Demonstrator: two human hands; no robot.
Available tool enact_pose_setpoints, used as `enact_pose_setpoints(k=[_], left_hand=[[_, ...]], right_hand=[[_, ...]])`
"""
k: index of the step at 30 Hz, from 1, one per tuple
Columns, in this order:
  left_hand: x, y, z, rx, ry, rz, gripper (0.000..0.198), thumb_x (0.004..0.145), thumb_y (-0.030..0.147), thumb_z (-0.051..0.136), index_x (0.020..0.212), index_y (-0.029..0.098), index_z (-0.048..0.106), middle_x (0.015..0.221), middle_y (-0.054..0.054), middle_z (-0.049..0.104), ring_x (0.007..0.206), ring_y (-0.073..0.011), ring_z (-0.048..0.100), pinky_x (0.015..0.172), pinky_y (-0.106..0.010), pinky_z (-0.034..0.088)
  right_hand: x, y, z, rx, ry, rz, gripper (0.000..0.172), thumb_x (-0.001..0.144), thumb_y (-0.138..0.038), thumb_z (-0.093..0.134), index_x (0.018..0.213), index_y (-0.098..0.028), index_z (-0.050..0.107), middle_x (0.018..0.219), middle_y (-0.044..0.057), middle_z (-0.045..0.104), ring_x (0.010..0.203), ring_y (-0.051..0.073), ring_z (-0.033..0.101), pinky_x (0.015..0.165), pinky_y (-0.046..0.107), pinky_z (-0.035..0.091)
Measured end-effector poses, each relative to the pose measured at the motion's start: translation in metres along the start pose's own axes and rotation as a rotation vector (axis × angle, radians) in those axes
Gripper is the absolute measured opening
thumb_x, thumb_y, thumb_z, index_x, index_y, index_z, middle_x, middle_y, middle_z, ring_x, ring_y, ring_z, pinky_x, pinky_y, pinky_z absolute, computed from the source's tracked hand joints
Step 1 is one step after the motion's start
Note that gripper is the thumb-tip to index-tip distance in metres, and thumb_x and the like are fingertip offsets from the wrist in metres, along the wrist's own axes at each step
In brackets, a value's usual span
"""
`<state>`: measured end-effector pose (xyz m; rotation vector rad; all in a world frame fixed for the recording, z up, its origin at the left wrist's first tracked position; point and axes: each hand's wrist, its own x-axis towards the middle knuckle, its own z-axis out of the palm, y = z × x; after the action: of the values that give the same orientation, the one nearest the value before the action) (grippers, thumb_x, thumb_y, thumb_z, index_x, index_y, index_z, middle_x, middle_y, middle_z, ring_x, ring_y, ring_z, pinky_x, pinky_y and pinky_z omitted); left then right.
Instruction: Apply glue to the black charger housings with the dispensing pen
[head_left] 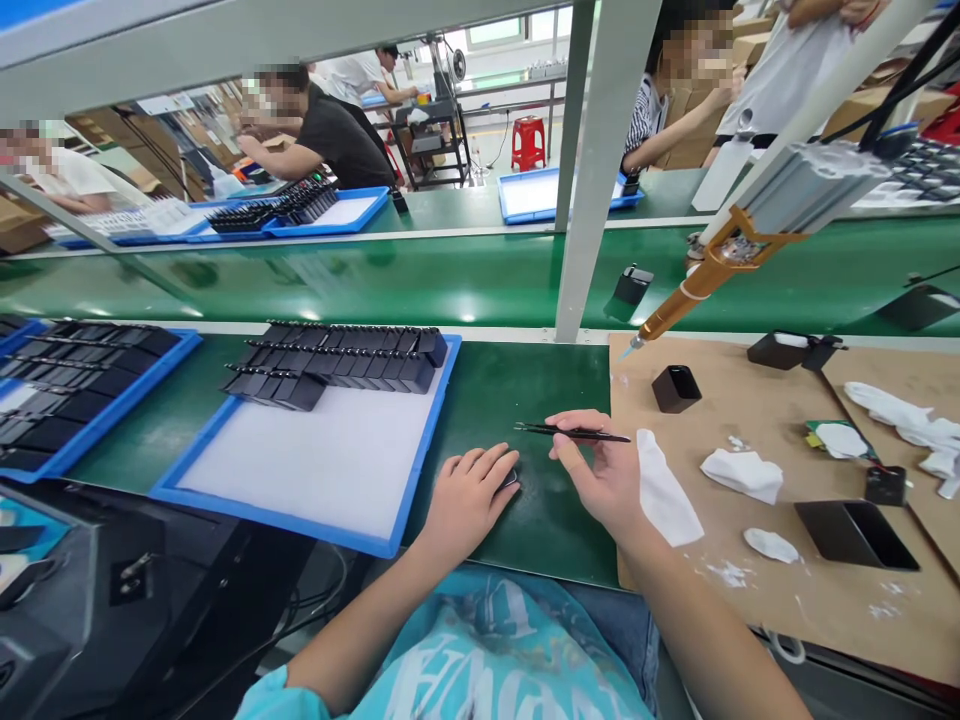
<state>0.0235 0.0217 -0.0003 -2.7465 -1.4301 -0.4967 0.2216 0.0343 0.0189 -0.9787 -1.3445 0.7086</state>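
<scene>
My right hand (602, 470) pinches a pair of black tweezers (574, 433), whose tips point left above the green work surface (487, 380). My left hand (471, 500) rests on that surface with its fingers bent over a small dark object (511, 479). Only an edge of that object shows between fingers and thumb, so its kind stays hidden. Left of this hand lies a blue-rimmed tray (412, 475) with a white lining, its far part filled with rows of black box-shaped housings (360, 360).
Brown cardboard (720, 590) to the right bears white cloths (664, 490), an open black case (855, 535) and a smaller one (676, 388). An orange dispenser (690, 295) hangs over its far edge. A second tray (97, 400) stands at left; people sit beyond the green conveyor (420, 280).
</scene>
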Motion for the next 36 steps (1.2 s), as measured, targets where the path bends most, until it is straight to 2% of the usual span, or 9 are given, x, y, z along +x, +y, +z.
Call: enact_pose_setpoints(k=[7, 11, 14, 16, 19, 23, 28, 32, 36], left_hand=[[0.004, -0.002, -0.004, -0.038, -0.094, -0.010, 0.028, 0.097, 0.032, 0.051, 0.122, 0.022, 0.058, 0.128, -0.005, 0.066, 0.105, -0.0238, 0.064, 0.084, -0.038, 0.048], [0.002, -0.005, -0.007, -0.222, -0.137, -0.023, 0.038, 0.097, 0.034, 0.051, 0.134, 0.025, 0.050, 0.131, -0.006, 0.063, 0.113, -0.0241, 0.061, 0.091, -0.040, 0.048], [-0.001, -0.006, -0.002, -0.431, -0.043, -0.108, 0.045, 0.098, 0.030, 0.047, 0.142, 0.024, 0.039, 0.131, -0.007, 0.063, 0.115, -0.0204, 0.061, 0.096, -0.038, 0.049], [-0.003, -0.006, 0.004, -0.517, 0.043, -0.156, 0.039, 0.097, 0.029, 0.049, 0.136, 0.023, 0.047, 0.126, -0.007, 0.066, 0.113, -0.0187, 0.063, 0.097, -0.036, 0.050], [-0.002, -0.005, 0.010, -0.552, 0.123, -0.145, 0.022, 0.094, 0.027, 0.055, 0.115, 0.022, 0.061, 0.115, -0.005, 0.071, 0.104, -0.0177, 0.067, 0.093, -0.032, 0.054], [0.002, -0.005, 0.009, -0.548, 0.183, -0.131, 0.016, 0.090, 0.021, 0.059, 0.105, 0.021, 0.065, 0.109, -0.004, 0.074, 0.097, -0.0176, 0.071, 0.088, -0.031, 0.057], [0.002, -0.001, 0.007, -0.500, 0.176, -0.127, 0.017, 0.091, 0.019, 0.055, 0.105, 0.022, 0.065, 0.109, -0.003, 0.073, 0.097, -0.0171, 0.070, 0.088, -0.030, 0.056], [0.000, 0.003, 0.009, -0.279, 0.122, -0.089, 0.020, 0.096, 0.021, 0.049, 0.111, 0.022, 0.063, 0.114, -0.004, 0.071, 0.099, -0.0194, 0.068, 0.085, -0.033, 0.056], [-0.001, 0.004, 0.010, -0.070, 0.072, -0.060, 0.024, 0.093, 0.036, 0.058, 0.112, 0.022, 0.063, 0.116, -0.007, 0.070, 0.093, -0.0228, 0.068, 0.078, -0.034, 0.055]], right_hand=[[0.000, 0.001, 0.000, 0.002, 0.002, 0.015, 0.016, 0.087, -0.015, 0.060, 0.097, -0.026, 0.062, 0.098, 0.002, 0.069, 0.070, 0.012, 0.067, 0.066, 0.029, 0.058], [0.001, 0.002, -0.001, -0.005, 0.009, 0.017, 0.014, 0.087, -0.016, 0.061, 0.097, -0.026, 0.062, 0.098, 0.003, 0.069, 0.070, 0.012, 0.067, 0.066, 0.030, 0.058], [0.001, 0.001, -0.001, -0.015, 0.013, 0.021, 0.012, 0.087, -0.018, 0.060, 0.096, -0.025, 0.063, 0.098, 0.003, 0.069, 0.071, 0.013, 0.068, 0.065, 0.030, 0.058], [0.001, 0.001, -0.001, -0.023, 0.015, 0.029, 0.010, 0.087, -0.020, 0.060, 0.096, -0.025, 0.063, 0.098, 0.004, 0.070, 0.073, 0.015, 0.069, 0.064, 0.031, 0.059], [0.001, 0.002, -0.001, -0.036, 0.017, 0.033, 0.008, 0.088, -0.022, 0.060, 0.095, -0.024, 0.062, 0.098, 0.005, 0.070, 0.074, 0.016, 0.069, 0.064, 0.031, 0.059], [0.001, 0.002, -0.002, -0.034, 0.008, 0.035, 0.009, 0.088, -0.022, 0.060, 0.096, -0.024, 0.062, 0.098, 0.005, 0.070, 0.075, 0.015, 0.069, 0.065, 0.031, 0.059], [0.000, 0.001, -0.001, -0.022, 0.016, 0.031, 0.010, 0.087, -0.020, 0.060, 0.096, -0.025, 0.062, 0.098, 0.004, 0.070, 0.073, 0.014, 0.068, 0.065, 0.031, 0.059], [0.000, 0.001, -0.001, -0.017, 0.020, 0.021, 0.010, 0.088, -0.020, 0.060, 0.096, -0.024, 0.062, 0.098, 0.004, 0.070, 0.074, 0.015, 0.069, 0.065, 0.031, 0.059], [-0.001, -0.001, -0.001, -0.018, 0.018, 0.028, 0.009, 0.088, -0.021, 0.060, 0.096, -0.025, 0.062, 0.098, 0.005, 0.070, 0.075, 0.015, 0.069, 0.064, 0.032, 0.059]])
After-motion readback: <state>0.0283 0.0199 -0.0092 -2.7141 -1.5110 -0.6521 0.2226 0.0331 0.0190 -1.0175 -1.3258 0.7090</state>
